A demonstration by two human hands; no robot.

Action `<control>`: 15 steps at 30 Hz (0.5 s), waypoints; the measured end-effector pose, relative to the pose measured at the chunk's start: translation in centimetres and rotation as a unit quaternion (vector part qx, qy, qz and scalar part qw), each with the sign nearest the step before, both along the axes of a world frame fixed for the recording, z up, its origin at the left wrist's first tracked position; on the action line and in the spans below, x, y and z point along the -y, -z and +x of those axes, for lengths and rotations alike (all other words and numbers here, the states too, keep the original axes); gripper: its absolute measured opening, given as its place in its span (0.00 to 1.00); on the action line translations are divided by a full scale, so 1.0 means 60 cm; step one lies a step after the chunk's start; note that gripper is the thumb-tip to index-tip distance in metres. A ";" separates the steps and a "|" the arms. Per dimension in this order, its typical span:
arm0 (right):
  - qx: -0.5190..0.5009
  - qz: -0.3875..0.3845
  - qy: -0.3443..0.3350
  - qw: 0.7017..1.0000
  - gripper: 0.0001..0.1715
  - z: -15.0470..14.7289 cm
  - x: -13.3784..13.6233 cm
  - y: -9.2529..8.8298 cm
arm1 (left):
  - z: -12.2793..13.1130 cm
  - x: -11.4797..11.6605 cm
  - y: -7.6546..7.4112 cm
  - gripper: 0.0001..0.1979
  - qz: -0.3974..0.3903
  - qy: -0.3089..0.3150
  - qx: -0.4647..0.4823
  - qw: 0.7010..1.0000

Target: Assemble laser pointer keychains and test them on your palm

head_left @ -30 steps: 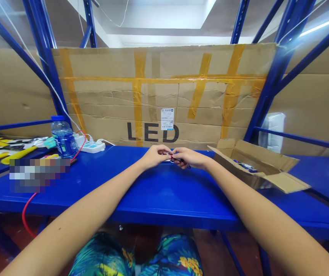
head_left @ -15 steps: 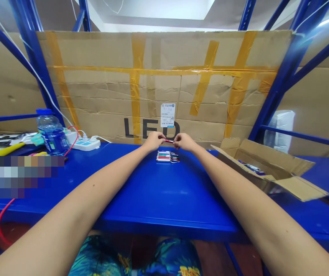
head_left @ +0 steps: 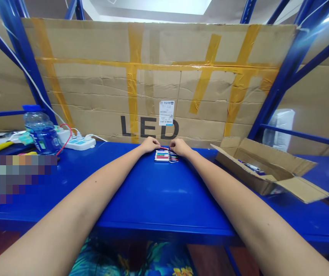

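Note:
Between my two hands a red pen (head_left: 164, 148) lies crosswise at the far end of a row of pens. My left hand (head_left: 150, 145) pinches its left end, and my right hand (head_left: 180, 147) has its fingertips closed on the other end. Just nearer to me, several pens (head_left: 162, 156) in red, green, blue and white lie side by side on the blue table (head_left: 164, 195), their clips and tips toward the right. The fingertips partly cover the ends of the red pen.
At the right stands an open cardboard box (head_left: 264, 168) with pens inside, its flaps spread out. A water bottle (head_left: 42, 132) and a white power strip (head_left: 79, 143) are at the left, with a red cable (head_left: 66, 141). A large cardboard sheet (head_left: 101, 88) rises behind.
Both hands have lowered the red pen from above the row down to its far edge. The view has shifted slightly.

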State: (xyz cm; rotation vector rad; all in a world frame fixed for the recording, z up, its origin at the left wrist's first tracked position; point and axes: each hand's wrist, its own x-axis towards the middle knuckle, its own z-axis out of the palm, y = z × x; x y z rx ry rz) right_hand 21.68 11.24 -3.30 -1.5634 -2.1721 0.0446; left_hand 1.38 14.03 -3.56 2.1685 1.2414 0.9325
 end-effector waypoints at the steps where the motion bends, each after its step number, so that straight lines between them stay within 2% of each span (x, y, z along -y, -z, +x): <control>1: 0.001 -0.002 -0.004 1.000 0.07 0.001 0.003 0.000 | 0.001 0.003 -0.001 0.04 -0.007 0.000 0.000 1.000; 8: -0.007 -0.019 -0.012 1.000 0.12 0.002 0.021 -0.004 | 0.001 0.019 -0.008 0.04 -0.038 0.007 -0.001 0.999; 15: -0.016 -0.030 0.000 0.999 0.12 0.002 0.027 -0.003 | 0.004 0.016 -0.007 0.05 -0.050 0.003 -0.007 0.999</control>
